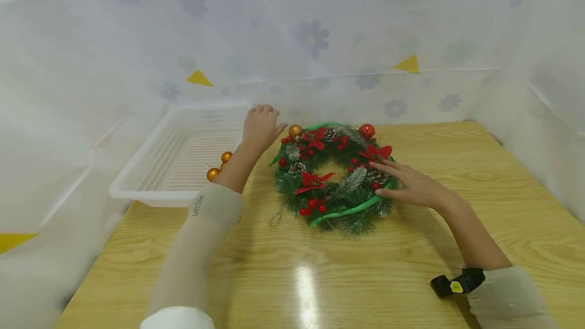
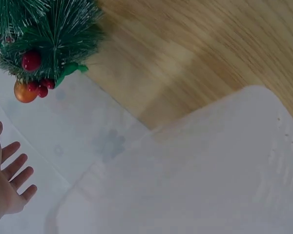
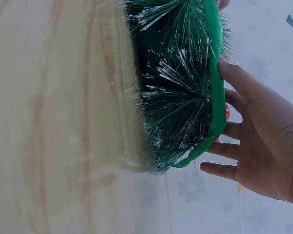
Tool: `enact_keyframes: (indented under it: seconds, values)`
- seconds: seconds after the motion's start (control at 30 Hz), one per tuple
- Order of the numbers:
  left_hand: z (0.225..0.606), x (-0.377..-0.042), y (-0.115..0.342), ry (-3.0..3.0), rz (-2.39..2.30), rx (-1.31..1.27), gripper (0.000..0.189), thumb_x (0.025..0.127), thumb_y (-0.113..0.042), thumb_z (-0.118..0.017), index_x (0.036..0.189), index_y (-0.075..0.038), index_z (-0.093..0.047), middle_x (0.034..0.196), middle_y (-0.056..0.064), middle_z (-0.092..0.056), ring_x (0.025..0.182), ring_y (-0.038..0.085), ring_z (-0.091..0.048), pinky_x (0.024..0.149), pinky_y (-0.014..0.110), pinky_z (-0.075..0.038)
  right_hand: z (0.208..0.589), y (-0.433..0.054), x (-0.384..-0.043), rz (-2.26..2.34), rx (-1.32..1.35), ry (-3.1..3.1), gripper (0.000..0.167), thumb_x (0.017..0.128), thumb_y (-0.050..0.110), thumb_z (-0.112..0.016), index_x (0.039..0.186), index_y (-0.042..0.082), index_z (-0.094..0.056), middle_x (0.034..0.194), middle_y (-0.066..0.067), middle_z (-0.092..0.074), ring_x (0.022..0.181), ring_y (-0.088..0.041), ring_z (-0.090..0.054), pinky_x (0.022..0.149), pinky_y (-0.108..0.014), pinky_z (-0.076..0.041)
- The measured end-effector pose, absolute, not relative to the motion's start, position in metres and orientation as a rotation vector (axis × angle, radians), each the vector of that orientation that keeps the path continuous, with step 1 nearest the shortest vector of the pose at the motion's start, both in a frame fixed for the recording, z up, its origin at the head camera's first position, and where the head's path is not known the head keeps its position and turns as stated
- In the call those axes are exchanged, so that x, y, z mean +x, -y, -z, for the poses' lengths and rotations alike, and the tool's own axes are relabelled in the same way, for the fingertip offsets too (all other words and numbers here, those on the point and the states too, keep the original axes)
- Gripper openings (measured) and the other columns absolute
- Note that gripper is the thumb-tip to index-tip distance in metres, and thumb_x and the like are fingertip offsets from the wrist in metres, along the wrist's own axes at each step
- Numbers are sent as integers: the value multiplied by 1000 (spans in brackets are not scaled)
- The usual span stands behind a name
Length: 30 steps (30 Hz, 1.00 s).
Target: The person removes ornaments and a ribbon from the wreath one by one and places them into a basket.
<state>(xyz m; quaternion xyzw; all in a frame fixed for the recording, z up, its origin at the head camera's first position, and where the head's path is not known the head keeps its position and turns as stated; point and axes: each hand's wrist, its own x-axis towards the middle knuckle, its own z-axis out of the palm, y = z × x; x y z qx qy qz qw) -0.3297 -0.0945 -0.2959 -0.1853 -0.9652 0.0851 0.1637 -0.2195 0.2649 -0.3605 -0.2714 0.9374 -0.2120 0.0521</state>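
Note:
A Christmas wreath (image 1: 290,192) lies on the table, with pinecones, red flowers, berries and a green ribbon (image 1: 352,210). A gold ball (image 1: 295,131) sits at its upper left, and a red ball (image 1: 367,131) at its upper right. My left hand (image 1: 261,128) hovers between the white basket (image 1: 160,195) and that gold ball, fingers spread and holding nothing; it also shows in the left wrist view (image 2: 7,187). My right hand (image 1: 413,185) rests on the wreath's right side, its extended fingers (image 3: 234,80) touching the ribboned edge. The left forearm partly covers the basket.
Gold balls (image 1: 213,174) lie in the perforated basket, partly behind the left forearm. A thin loop of string (image 1: 275,217) lies beside the wreath. Flower-patterned white sheeting (image 1: 311,39) with yellow triangles (image 1: 199,78) rises behind the wooden table (image 1: 365,278).

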Motion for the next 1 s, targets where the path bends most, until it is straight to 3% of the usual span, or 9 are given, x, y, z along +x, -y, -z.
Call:
enact_keyframes:
  seconds: [0.3,0.5,1.0]
  values:
    - [325,-349,78,2930,-175,-444,64,95,-55,-29,129,-5,-49,129,14,-45,121,30,-38,100,43,-32,358,-260,-216,665,-832,-2839,69,89,44,-56,146,16,-27,147,-22,-18,128,-49,-18,90,-70,-24]
    - [335,-353,71,2980,-161,-414,72,92,-62,-26,128,-5,-51,128,14,-46,121,30,-37,100,45,-30,360,-259,-215,659,-853,-2844,69,89,43,-57,146,16,-28,146,-23,-19,127,-49,-20,90,-69,-25]
    - [332,-350,69,2933,-91,-437,64,91,-58,-39,119,-3,-56,120,12,-52,114,28,-43,99,42,-31,358,-258,-214,671,-862,-2839,69,89,43,-56,146,15,-28,146,-23,-19,127,-49,-20,90,-69,-25]
